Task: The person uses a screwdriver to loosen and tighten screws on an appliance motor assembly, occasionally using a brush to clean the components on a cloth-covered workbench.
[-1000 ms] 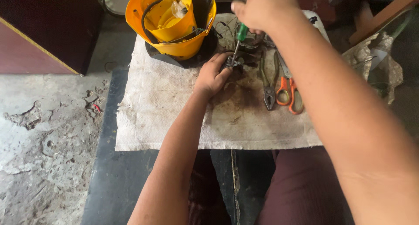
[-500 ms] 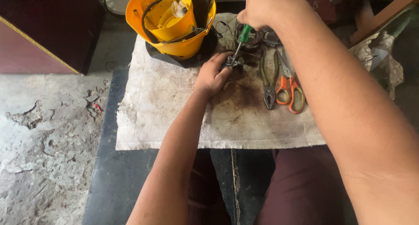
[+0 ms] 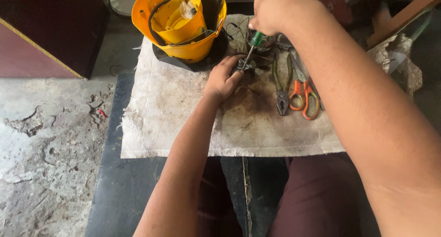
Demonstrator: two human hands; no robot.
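My left hand (image 3: 223,78) pins a small dark metal part (image 3: 243,65) onto a stained white cloth (image 3: 183,122). My right hand (image 3: 275,9) is closed around the green handle of a screwdriver (image 3: 251,47), whose shaft points down into that part. A yellow plastic appliance housing (image 3: 179,23) with black wires inside sits on a black base just left of the part, at the far edge of the cloth.
Green-handled pliers (image 3: 280,87) and orange-handled scissors (image 3: 304,92) lie on the cloth to the right of the part. A dark red cabinet (image 3: 41,34) stands at the far left. Cracked concrete floor (image 3: 41,163) lies to the left; my knees are below the cloth.
The screwdriver and my right hand have shifted slightly over the part. My left hand stays on the part.
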